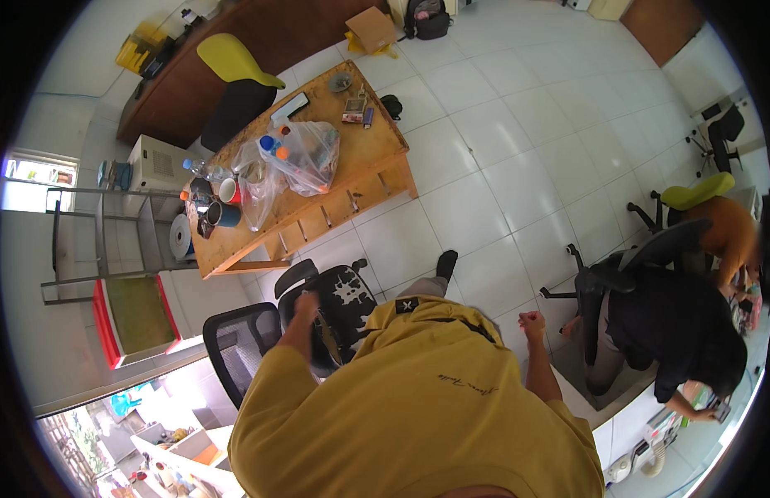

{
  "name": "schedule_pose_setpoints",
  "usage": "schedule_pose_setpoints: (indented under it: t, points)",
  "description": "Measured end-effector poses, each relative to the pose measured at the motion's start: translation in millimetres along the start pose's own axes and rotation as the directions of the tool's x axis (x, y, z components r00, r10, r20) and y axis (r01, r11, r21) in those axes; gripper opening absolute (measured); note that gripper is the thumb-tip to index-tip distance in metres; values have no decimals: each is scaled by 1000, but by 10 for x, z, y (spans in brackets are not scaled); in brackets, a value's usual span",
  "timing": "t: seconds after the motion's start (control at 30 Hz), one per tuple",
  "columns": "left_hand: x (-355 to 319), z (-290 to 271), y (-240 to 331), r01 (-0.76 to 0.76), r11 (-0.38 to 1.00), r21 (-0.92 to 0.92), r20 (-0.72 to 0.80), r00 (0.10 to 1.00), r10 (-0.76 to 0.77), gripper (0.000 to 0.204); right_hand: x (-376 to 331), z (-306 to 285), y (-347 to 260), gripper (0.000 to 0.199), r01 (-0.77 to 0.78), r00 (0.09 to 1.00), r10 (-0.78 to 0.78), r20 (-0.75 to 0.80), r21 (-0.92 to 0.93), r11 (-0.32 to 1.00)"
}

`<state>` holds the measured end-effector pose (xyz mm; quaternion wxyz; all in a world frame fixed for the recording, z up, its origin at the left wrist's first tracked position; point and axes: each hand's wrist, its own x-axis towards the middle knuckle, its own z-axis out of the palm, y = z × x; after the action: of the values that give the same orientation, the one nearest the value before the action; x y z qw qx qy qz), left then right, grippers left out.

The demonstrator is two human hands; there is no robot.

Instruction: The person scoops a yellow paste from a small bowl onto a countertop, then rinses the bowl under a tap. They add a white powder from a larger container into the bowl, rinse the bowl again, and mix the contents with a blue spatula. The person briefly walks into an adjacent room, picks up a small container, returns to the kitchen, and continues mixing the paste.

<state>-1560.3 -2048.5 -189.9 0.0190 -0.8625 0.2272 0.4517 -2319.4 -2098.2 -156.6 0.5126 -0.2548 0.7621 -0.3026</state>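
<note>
One office chair, black and worn through to white patches on its seat, is seen on the floor, just off the near edge of the wooden counter, toward that edge's left end. The left hand is held over the left edge of the seat, by the armrest; whether the chair is touched cannot be told, nor can the spread of the blurred fingers. The right hand is held well apart from the chair, its fingers partly bent; nothing is seen in them, but how wide they are set cannot be made out.

The step in hand is judged to be a pause or passage beside the chair, no handling being clearly shown. For a firm hold, the left fingers would probably need to be settled on the armrest, with the torn covering avoided.

Small dark script is borne on the yellow shirt, and a pale mark on the black patch at its hem. On the small pack near the counter's right-hand edge, any print is too small to be read.
</note>
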Motion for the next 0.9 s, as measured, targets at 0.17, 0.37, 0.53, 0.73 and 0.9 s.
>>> schedule_pose_setpoints:
  t: [0.17,0.37,0.53,0.73,0.9]
  points:
    - [-620,2236,4071,-828,551,109,183,561,807,38,618,-220,-652,12,-76,994,73,-84,-33,997]
    - [-2650,2361,7542,-992,2,-130,296,-37,954,36,1567,-450,-1031,11,-160,984,158,77,22,987]
    - [-2057,2637,8443,-992,127,-27,259,116,959,36,2840,-1046,-1454,11,-208,954,216,207,-58,976]
    - [-211,2850,7234,-392,871,295,-31,908,419,39,4857,-1669,-2767,15,-176,962,170,215,7,984]
    - [-633,2738,6792,-165,982,90,-152,972,177,41,6271,-2331,-4473,27,27,982,-44,183,97,995]
